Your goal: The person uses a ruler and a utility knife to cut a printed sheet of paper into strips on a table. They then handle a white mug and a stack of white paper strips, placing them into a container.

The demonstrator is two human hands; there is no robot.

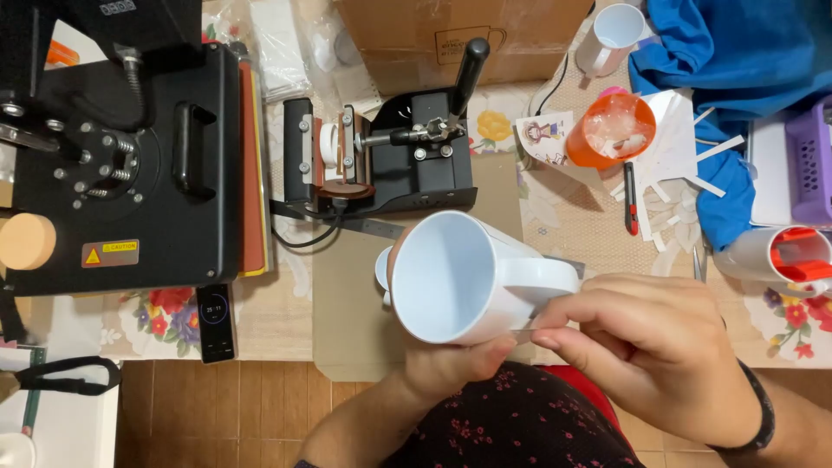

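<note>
Floral cloth covered the table [286, 316] before me, with brown floor tiles below its edge. My left hand [446, 364] was wrapped under a white mug [459, 277], thumb pressed to its lower wall, mouth tipped up at me. My right hand [654, 347] pinched a thin clear strip [523, 333] against that mug, fingers together. Past the mug stood a small mug press [381, 160]; left of it a large black heat press [121, 156]. Beyond my right hand sat an orange cup [611, 130] and blue cloth [737, 52].
</note>
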